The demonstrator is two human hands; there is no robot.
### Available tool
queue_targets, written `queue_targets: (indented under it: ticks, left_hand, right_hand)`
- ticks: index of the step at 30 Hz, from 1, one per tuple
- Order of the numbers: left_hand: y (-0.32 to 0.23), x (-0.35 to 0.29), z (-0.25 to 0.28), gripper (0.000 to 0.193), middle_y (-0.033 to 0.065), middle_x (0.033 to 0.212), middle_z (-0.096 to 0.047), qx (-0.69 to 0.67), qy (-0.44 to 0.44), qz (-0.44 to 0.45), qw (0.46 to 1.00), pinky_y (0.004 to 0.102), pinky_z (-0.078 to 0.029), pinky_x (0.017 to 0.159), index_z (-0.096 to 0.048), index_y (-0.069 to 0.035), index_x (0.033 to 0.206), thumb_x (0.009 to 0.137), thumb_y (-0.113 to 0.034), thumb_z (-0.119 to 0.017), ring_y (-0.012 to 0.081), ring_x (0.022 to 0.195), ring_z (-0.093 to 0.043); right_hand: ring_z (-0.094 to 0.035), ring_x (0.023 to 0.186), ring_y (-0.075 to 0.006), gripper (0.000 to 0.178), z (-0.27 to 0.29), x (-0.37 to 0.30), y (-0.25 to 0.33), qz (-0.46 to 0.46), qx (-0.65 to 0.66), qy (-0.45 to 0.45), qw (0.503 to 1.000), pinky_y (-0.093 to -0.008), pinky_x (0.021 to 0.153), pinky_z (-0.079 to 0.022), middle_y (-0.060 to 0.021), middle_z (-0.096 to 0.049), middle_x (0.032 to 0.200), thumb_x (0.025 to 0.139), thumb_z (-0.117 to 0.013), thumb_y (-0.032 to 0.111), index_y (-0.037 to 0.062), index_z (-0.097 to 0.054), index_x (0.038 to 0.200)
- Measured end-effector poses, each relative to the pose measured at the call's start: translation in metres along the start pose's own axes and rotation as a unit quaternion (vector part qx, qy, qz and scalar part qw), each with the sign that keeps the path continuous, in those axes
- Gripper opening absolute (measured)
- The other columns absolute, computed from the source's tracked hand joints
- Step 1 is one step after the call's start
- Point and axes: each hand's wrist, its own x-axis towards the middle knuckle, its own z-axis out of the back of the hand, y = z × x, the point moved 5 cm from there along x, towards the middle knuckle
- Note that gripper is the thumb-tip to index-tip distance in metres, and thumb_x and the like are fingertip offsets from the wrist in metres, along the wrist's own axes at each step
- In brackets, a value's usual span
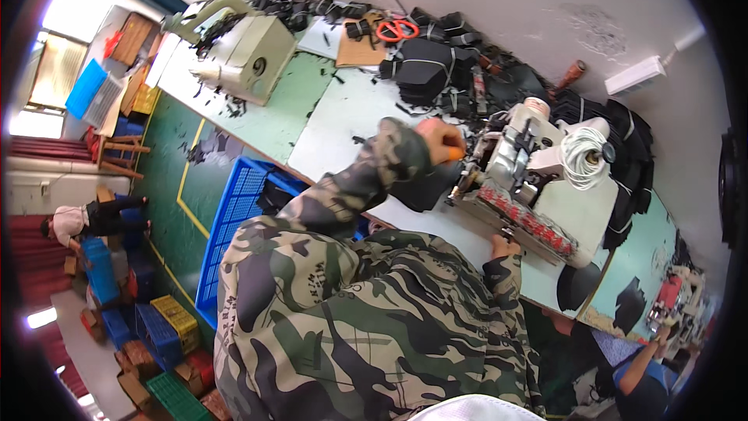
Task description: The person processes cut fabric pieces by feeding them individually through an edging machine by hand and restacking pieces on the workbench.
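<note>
Table (343, 121): long, pale-topped, back edge to the wall; far right end lost in the dark rim of the view. Black piece (427, 189): flat, on the table between front and back edges, just left of the machine (580, 206); upper part covered by the left hand (441, 140) and its sleeve, full outline not visible. Right hand (505, 246): at the table's front edge, by the machine's near side; largely hidden by its cuff, fingers small and hard to make out. Crate (226, 238): blue, below the front edge, partly behind the left sleeve; contents dark and unclear. Co-worker (643, 374): toward the table's right end, cut off by the rim

Fingers, left: curled, tips drawn near the thumb, orange band on one, over the black piece; whether they pinch it or only rest there cannot be told. Fingers, right: at a small metal part (508, 231) of the machine; open or closed, cannot tell

Also along the back edge: tied black stack (425, 70); scissors (397, 30), orange-handled, blades indistinct. On the machine: white cord, coiled (583, 157)
</note>
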Motion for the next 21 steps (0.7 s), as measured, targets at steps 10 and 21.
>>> queue_targets:
  ticks: [10,21]
  left_hand:
    - [0.110,-0.212,-0.013,0.018,0.0137,0.078,-0.063,0.267,0.205,0.333,0.881,0.0379,-0.049,0.065,-0.062,-0.013,0.093,0.080,-0.023,-0.057,0.0271,0.071,-0.061]
    - [0.071,0.045,0.011,0.022,0.0100,0.079,-0.065,0.228,-0.082,0.082,0.967,0.0293,-0.049,0.059,-0.059,-0.010,0.102,0.082,-0.016,-0.054,0.0161,0.062,-0.064]
  right_hand:
    - [-0.042,0.040,-0.0114,0.026,-0.009,0.006,0.030,-0.331,0.004,0.212,0.919,-0.0262,0.039,-0.033,-0.0004,-0.044,0.049,0.075,-0.058,0.030,0.0064,-0.050,0.070]
    - [-0.041,0.038,-0.0118,0.020,-0.010,-0.008,0.009,-0.380,0.085,0.153,0.908,-0.0277,0.036,-0.031,-0.0018,-0.045,0.049,0.073,-0.063,0.022,0.0061,-0.051,0.069]
